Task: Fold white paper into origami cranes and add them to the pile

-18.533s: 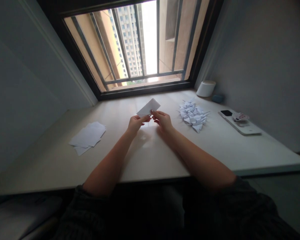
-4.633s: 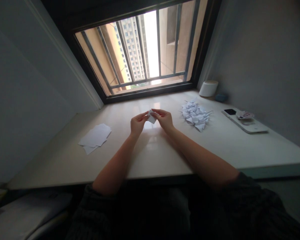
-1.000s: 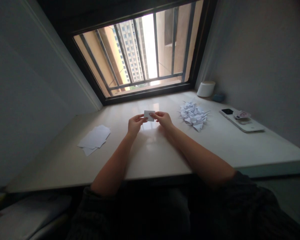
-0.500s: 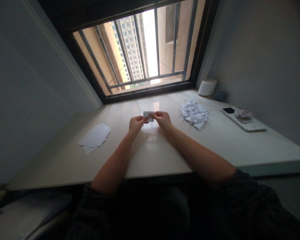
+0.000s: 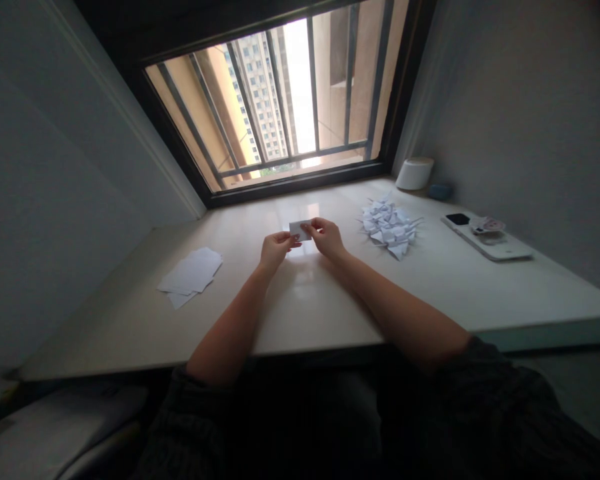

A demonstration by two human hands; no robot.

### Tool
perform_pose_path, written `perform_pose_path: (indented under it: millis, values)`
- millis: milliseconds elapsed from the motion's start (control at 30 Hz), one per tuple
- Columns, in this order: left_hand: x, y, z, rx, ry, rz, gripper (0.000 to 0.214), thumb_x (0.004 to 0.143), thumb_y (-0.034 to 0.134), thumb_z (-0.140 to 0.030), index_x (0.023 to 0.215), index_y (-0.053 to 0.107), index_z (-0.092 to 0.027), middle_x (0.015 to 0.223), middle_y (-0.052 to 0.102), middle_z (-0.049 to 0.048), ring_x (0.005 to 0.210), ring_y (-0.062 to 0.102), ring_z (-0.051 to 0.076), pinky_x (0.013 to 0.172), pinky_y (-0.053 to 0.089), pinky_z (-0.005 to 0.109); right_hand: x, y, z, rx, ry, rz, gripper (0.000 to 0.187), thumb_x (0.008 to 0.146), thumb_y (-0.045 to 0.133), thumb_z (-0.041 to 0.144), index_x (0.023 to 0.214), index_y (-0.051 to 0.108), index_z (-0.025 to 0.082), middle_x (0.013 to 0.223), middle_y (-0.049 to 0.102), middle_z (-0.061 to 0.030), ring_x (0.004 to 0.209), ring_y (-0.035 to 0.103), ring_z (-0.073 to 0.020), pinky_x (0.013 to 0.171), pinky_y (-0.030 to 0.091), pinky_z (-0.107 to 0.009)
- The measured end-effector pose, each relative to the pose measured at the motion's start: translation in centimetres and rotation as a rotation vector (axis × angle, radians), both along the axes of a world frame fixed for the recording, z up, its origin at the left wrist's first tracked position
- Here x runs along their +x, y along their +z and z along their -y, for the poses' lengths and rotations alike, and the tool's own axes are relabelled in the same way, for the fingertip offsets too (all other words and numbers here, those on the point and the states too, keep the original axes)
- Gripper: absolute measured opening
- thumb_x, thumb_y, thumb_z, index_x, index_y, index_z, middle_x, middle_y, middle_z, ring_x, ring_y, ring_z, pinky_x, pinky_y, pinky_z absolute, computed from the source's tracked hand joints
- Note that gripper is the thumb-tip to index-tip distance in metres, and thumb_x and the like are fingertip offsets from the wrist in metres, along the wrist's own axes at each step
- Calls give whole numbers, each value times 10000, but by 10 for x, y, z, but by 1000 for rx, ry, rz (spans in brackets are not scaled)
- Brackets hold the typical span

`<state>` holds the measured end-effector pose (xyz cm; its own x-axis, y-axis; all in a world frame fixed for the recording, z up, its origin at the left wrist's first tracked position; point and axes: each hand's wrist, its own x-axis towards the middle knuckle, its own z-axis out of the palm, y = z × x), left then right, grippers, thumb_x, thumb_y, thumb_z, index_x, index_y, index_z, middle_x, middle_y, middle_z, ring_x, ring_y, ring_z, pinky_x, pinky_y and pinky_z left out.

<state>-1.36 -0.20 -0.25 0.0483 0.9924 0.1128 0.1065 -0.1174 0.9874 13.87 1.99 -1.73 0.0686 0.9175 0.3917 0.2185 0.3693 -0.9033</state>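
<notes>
A small white piece of paper, looking folded, is held up between my two hands above the tabletop. My left hand pinches its lower left corner with thumb and fingers. On the other side, my right hand grips the right part, thumb lying across the face of the paper. Fingers cover part of it, so its exact folds cannot be made out. To the left lies a loose stack of white paper sheets. On the right is a heap of folded white paper pieces with pointed ends.
The pale table reaches to a barred window. At the right lies a phone with a round grip on its back. Behind it, near the wall, stand a white container and a small dark blue object.
The paper has shifted slightly right and tilted. My left hand has moved a little to the right and now holds nearer the corner, so more of the paper's face shows.
</notes>
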Motion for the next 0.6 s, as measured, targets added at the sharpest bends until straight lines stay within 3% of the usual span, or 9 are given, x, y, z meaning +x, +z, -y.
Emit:
perform_pose_path:
  millis: [233, 433, 600]
  values:
    - [2, -2, 1, 66, 107, -126, 289, 579, 786, -460, 668, 697, -199, 662, 696, 39, 689, 639, 187, 605, 411, 263, 1, 2, 0, 41, -14, 26, 304, 809, 537, 480, 728, 629, 201, 719, 630, -13, 688, 526, -149, 686, 401, -282]
    - [2, 4, 2, 16, 217, 90, 335, 639, 732, -502, 724, 686, -182, 853, 726, 84, 706, 623, 157, 620, 403, 265, -2, 6, 7, -110, 87, -192, 422, 641, 708, 565, 822, 719, 185, 792, 704, -51, 729, 596, -167, 673, 436, -296]
    - [5, 4, 3, 6, 237, 114, 326, 650, 724, -492, 730, 682, -179, 865, 725, 82, 722, 618, 154, 644, 405, 265, -4, 14, 16, -213, 175, -301, 431, 553, 760, 549, 770, 739, 177, 823, 735, -82, 764, 629, -193, 653, 443, -302]
